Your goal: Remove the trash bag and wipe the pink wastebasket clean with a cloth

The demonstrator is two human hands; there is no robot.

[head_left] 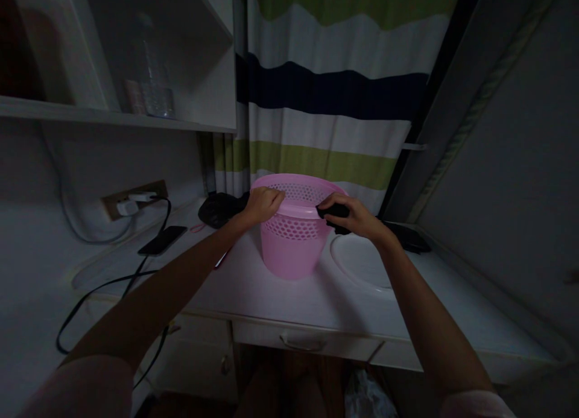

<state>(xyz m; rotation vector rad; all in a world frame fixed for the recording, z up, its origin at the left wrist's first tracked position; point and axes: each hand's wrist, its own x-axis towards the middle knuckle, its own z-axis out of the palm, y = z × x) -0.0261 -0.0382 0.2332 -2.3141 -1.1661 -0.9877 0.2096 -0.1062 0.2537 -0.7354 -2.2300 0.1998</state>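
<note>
A pink plastic basket (pixel 292 252) with a band of holes below its rim stands upright on the white desk. My left hand (pixel 263 204) is closed over the left side of the rim. In my right hand (pixel 353 213) is a soft-looking black cloth (pixel 335 215), pinched between thumb and fingers. It is held against the rim's right front, and part of it hangs below my fingers. What lies inside the basket's lower part is hidden from me.
A white round lid-like piece (pixel 362 261) lies right of the basket. On the left are a phone (pixel 163 240), a black pouch (pixel 219 209) and a cable running to the wall socket (pixel 136 199). A dark flat object (pixel 409 237) lies back right. Behind hangs a striped curtain (pixel 330 92).
</note>
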